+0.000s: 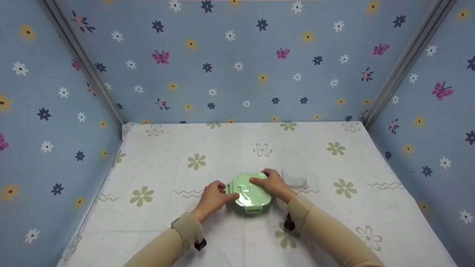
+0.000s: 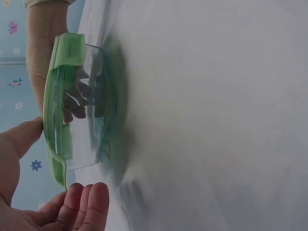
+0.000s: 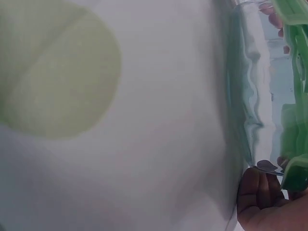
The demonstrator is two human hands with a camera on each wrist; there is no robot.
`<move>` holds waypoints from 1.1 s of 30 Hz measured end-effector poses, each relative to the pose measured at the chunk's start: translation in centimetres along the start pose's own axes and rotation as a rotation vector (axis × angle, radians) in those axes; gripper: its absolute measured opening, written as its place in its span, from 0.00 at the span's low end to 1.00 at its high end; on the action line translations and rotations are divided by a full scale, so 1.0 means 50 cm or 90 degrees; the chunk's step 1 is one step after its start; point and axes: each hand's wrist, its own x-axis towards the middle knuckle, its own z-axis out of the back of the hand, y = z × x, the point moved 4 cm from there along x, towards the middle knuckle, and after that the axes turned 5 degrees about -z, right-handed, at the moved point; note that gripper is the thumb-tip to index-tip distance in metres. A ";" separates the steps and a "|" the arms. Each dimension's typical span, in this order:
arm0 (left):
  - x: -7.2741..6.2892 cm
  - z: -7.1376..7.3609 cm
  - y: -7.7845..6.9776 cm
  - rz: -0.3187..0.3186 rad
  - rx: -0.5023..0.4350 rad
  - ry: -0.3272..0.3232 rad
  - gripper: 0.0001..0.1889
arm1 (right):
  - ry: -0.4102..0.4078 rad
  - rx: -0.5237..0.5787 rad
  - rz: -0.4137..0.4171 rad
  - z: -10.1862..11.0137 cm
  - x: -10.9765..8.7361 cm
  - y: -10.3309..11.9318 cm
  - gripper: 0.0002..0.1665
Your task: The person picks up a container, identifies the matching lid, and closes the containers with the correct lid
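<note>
A glass food container with a light green lid sits on the patterned tablecloth, a little right of the middle. My left hand is at its left side, thumb pressing the lid. In the left wrist view, the fingertips of that hand are curled at the lower edge of a side clip, which stands angled out from the glass. From the right, my right hand grips the container, its thumb on top of the lid and its fingers along the glass. The front clip lies folded down.
Behind my right hand lies a folded white sheet, like tissue or cloth. The white tablecloth with green flowers covers the table. Blue flowered panels with grey corner posts stand at the back and both sides.
</note>
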 end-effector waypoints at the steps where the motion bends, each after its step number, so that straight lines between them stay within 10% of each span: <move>1: 0.000 0.000 -0.001 0.000 -0.003 0.000 0.32 | 0.000 0.001 0.002 0.000 0.001 0.000 0.26; 33: 0.032 -0.004 -0.008 -0.009 -0.002 0.009 0.21 | -0.008 -0.014 0.021 0.003 -0.001 0.000 0.24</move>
